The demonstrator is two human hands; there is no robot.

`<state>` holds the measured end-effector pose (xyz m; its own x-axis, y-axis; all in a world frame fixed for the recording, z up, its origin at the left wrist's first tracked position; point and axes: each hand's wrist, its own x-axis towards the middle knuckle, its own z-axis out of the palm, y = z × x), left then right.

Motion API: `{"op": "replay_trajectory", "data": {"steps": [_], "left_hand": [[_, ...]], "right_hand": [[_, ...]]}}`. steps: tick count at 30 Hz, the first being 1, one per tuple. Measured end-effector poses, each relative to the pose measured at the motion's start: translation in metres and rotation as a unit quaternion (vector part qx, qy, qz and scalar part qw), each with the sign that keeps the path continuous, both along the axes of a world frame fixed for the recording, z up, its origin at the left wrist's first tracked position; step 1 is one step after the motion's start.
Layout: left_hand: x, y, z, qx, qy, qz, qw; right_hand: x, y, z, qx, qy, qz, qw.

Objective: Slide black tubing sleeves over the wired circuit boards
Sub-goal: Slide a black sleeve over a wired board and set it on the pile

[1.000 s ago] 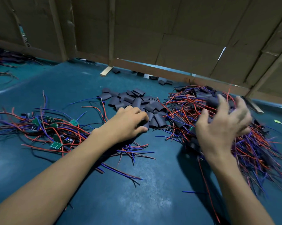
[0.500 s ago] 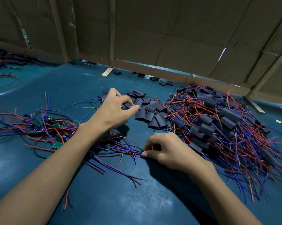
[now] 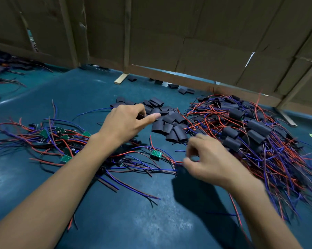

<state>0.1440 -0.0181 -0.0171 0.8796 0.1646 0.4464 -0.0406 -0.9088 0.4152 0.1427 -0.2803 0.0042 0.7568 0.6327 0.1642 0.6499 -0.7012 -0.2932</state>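
Right hand (image 3: 209, 159) — seemingly lifting wired board (image 3: 156, 153)

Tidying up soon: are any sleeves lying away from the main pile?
Yes. A few stray black sleeves lie apart by the cardboard wall, beyond the loose sleeve pile; one sits near a wooden strip.

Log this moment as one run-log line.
left hand: pinching sleeve off loose pile | right hand: pinching wires of bare board, blurred | sleeved pile: right | stage: pickup, sleeve not on
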Motion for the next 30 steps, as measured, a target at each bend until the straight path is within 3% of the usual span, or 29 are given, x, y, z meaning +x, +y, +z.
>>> {"op": "replay_trajectory", "data": {"steps": [2,4,9,14,20,22,26,30], "left_hand": [[0.000,0.000,0.002,-0.025,0.016,-0.036,0.999],[0.002,-0.002,0.003,-0.031,0.057,-0.081,0.995],[0.005,-0.007,-0.008,0.065,0.250,-0.086,0.962],[0.002,-0.002,-0.010,0.135,0.325,-0.093,0.931],[-0.003,0.012,0.007,0.120,0.321,-0.156,0.926],[-0.005,0.016,0.013,0.098,0.314,-0.158,0.931],[-0.004,0.017,0.012,0.099,0.299,-0.147,0.938],[-0.003,0.012,0.013,0.133,0.270,-0.142,0.943]], "right_hand": [[-0.005,0.018,-0.018,0.076,-0.059,0.000,0.995],[-0.008,0.034,-0.036,0.095,-0.057,0.009,0.994],[-0.007,0.044,-0.048,0.070,-0.065,0.057,0.994],[-0.008,0.031,-0.031,0.190,-0.067,0.015,0.979],[-0.003,0.019,-0.015,0.378,0.088,-0.071,0.919],[0.001,0.016,-0.013,0.398,0.132,-0.075,0.904],[0.007,0.009,-0.010,0.397,0.137,-0.070,0.905],[0.009,0.007,-0.005,0.451,0.217,-0.041,0.865]]}}
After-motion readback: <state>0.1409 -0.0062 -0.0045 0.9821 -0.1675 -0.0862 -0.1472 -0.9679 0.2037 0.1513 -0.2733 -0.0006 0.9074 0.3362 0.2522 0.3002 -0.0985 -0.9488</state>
